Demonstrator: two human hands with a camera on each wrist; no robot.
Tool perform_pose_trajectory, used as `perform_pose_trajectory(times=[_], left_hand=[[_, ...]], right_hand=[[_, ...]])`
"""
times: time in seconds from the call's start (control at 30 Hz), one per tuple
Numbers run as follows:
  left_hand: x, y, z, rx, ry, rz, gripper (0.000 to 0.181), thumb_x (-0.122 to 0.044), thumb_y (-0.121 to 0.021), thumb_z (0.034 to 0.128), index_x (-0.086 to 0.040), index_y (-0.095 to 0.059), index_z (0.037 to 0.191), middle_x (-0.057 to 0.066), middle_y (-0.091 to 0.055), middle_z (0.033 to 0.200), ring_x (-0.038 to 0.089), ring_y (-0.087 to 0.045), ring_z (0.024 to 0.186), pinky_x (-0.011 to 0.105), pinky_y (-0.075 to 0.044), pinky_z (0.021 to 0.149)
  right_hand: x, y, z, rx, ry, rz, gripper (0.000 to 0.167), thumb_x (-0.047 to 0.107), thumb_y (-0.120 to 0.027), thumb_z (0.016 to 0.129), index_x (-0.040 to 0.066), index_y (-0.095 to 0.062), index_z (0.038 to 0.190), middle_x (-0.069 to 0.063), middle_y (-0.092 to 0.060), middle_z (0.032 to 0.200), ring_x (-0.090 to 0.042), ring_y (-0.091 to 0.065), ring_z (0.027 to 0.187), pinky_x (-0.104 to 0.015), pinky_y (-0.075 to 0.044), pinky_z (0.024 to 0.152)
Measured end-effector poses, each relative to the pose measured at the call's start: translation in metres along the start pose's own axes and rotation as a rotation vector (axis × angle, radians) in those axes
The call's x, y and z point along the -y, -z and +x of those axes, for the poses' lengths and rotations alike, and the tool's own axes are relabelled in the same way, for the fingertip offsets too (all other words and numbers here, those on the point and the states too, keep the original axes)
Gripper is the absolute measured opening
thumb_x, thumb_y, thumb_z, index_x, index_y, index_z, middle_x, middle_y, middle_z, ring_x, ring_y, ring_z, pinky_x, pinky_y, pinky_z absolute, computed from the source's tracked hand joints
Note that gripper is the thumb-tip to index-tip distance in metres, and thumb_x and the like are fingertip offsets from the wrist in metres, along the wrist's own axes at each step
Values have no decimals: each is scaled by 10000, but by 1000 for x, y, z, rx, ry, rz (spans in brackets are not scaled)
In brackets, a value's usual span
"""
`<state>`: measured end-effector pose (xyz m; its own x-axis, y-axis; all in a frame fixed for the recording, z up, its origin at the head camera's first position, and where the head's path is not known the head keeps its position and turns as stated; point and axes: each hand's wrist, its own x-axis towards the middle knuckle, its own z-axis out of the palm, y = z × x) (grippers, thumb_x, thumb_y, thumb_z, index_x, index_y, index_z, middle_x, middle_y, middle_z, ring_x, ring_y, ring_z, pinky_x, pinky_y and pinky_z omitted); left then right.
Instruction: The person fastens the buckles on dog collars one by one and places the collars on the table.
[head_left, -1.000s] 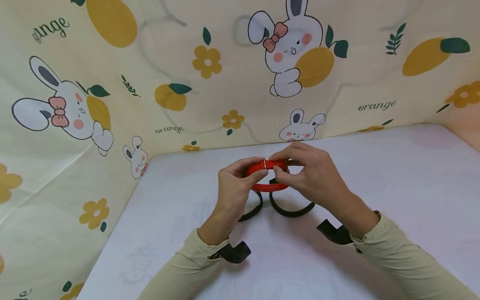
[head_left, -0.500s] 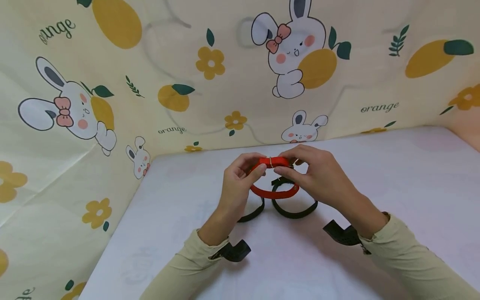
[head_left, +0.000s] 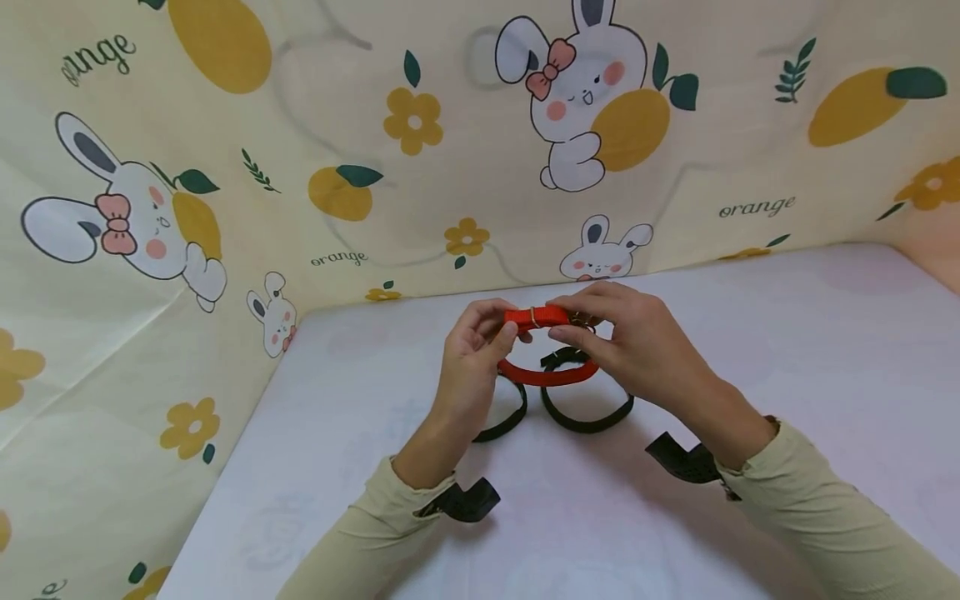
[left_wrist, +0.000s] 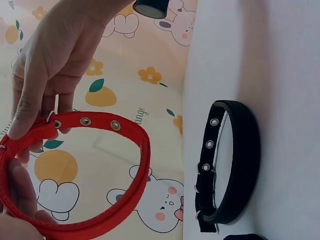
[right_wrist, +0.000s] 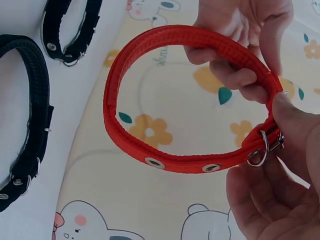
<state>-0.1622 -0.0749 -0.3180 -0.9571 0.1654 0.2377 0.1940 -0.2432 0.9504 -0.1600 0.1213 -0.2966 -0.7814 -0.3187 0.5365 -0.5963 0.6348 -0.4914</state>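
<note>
A red collar [head_left: 547, 378] with metal eyelets is held up above the white table in both hands, buckled into a loop. My left hand [head_left: 474, 354] grips the band at its left side, thumb in front. My right hand [head_left: 643, 343] pinches the band near the buckle and D-ring [right_wrist: 259, 150], seen in the right wrist view. A thin metal keeper [head_left: 534, 317] crosses the doubled strap between the hands. Fingers hide part of the buckle. Below the red collar lie two black collars, one at left [head_left: 504, 427] and one at right [head_left: 588, 426], both looped.
The white tabletop [head_left: 562, 525] spreads around the hands and black collars. Behind it hangs a cloth [head_left: 420, 50] printed with rabbits and oranges. Dark wrist-worn devices [head_left: 471, 502] stick out by both sleeves.
My right fingers have shifted right along the strap, toward the buckle. More of the collar's loop shows, and the keeper between the hands is now more exposed. The black collars stay put.
</note>
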Motion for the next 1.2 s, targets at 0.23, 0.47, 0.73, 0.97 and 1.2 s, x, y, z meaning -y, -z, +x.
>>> perform_pose_trajectory(times=[0.23,0.47,0.73,0.97,1.2], left_hand=[[2,4,3,-16,20,-68,196,-40,-504,1019,-72,-525,1211,-56,-676,975,137,-607,884,262,-411,806],[1,12,4,-20,45,-86,295,16,-530,996,-83,-514,1274,-17,-682,1009,140,-638,874,266,-535,806],[-4,13,8,-8,-34,-95,246,-13,-597,947,-67,-612,1186,-8,-690,951,147,-644,823,365,-605,817],[-6,16,11,-49,65,-133,241,-84,-600,960,-117,-628,1197,26,-704,1018,164,-644,858,477,-586,848],[-10,23,17,-174,180,-221,251,-123,-592,990,-150,-615,1238,94,-711,1119,177,-645,837,588,-538,860]], right_hand=[[-4,7,1,79,-51,7,392,250,-785,856,166,-700,1229,0,-724,1074,-161,-658,954,-336,-523,708],[-13,21,1,166,-156,-5,259,277,-743,901,201,-736,1148,38,-734,943,-175,-612,831,-302,-498,665],[-13,28,4,159,-201,59,236,230,-713,930,150,-722,1151,-15,-712,931,-191,-598,819,-286,-497,684],[-19,30,5,184,-200,111,305,264,-689,949,199,-663,1245,-24,-663,995,-205,-588,872,-278,-503,734],[-24,34,7,284,-101,106,731,259,-832,814,293,-480,1454,-19,-626,1256,-171,-589,956,-273,-480,736]])
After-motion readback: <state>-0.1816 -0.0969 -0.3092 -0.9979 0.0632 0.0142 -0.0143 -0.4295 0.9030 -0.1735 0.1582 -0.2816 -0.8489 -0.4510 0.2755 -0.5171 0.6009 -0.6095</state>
